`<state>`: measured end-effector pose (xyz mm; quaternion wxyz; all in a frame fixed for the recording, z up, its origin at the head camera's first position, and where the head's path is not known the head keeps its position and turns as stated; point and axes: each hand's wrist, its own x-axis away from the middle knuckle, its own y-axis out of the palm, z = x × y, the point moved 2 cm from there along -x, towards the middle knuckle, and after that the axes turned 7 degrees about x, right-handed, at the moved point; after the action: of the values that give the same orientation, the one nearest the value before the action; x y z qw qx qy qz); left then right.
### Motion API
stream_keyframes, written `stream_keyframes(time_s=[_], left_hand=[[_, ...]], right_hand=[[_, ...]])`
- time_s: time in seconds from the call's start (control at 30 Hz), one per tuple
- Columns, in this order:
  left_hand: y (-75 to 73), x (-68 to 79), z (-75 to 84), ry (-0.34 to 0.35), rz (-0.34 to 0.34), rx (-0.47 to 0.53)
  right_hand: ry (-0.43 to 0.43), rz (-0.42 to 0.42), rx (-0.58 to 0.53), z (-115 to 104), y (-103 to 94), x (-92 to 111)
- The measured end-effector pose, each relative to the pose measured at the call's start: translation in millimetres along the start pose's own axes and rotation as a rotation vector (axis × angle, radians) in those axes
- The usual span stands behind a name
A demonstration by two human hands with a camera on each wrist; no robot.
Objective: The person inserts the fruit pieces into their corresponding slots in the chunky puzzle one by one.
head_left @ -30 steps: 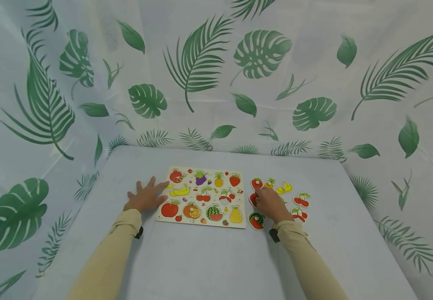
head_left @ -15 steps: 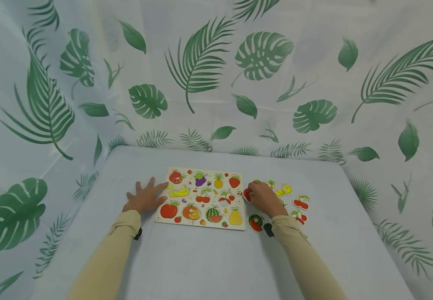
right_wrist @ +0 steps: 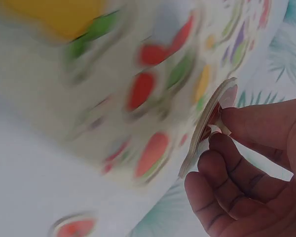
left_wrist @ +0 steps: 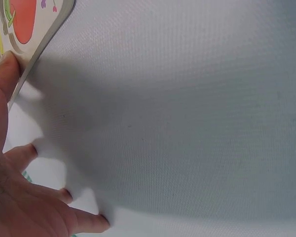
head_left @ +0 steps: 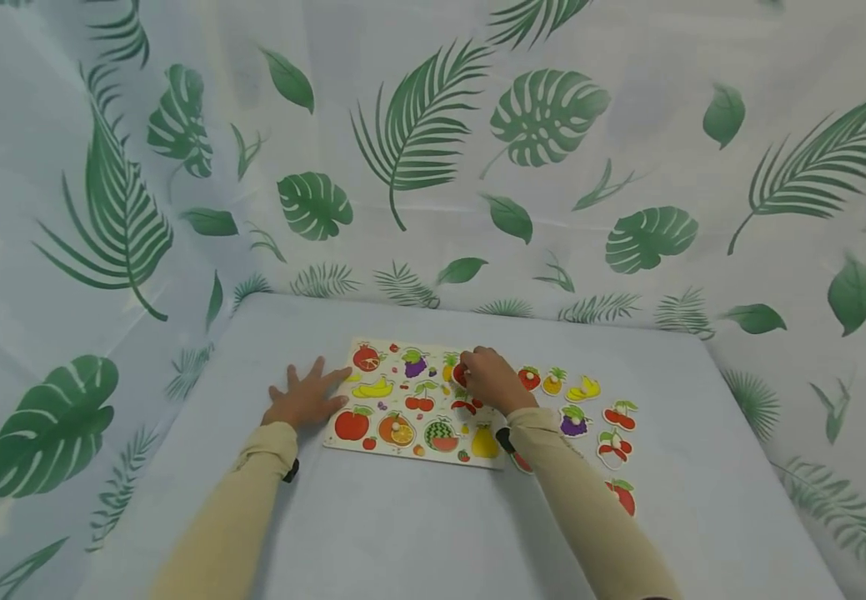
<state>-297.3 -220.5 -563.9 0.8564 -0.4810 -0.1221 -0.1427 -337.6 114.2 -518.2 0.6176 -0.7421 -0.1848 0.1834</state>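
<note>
A wooden fruit puzzle board (head_left: 397, 398) lies on the table, printed with a pomegranate, bananas, cherries and other fruit. My left hand (head_left: 305, 398) rests at its left side with fingers spread; in the left wrist view the thumb (left_wrist: 6, 69) lies on the board's edge and the other fingertips point down at the cloth. My right hand (head_left: 491, 379) pinches a red fruit puzzle piece (head_left: 459, 375) by its knob over the board's upper right part. Seen nearly edge-on in the right wrist view, the puzzle piece (right_wrist: 203, 129) is tilted, its print mostly hidden.
Loose puzzle pieces lie right of the board: a strawberry (head_left: 528, 378), a pineapple (head_left: 553, 382), bananas (head_left: 584, 388), grapes (head_left: 573, 422), cherries (head_left: 619, 415) and others. The right sleeve (head_left: 575, 492) partly covers some. A leaf-patterned curtain (head_left: 433, 167) stands behind the table.
My right hand has taken the red piece from among the loose pieces and carried it left over the board. The left hand stays put. The head view has swung slightly left.
</note>
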Motion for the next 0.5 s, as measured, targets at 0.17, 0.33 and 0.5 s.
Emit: stream_keyframes(time_s=[0.17,0.33,0.5], left_hand=[[-2.3,2.8,2.2,-0.001,0.013,-0.016],[-2.8,3.7,3.2,-0.012,0.016,-0.019],[-1.6,1.3,1.3,-0.015,0.02,-0.033]], right_hand=[[-0.046,-0.026,0.031,-27,2.8,-31],[-0.068,-0.02,0.033,-50,6.4,-59],[-0.116,0.024,-0.005,-76,10.3,-82]])
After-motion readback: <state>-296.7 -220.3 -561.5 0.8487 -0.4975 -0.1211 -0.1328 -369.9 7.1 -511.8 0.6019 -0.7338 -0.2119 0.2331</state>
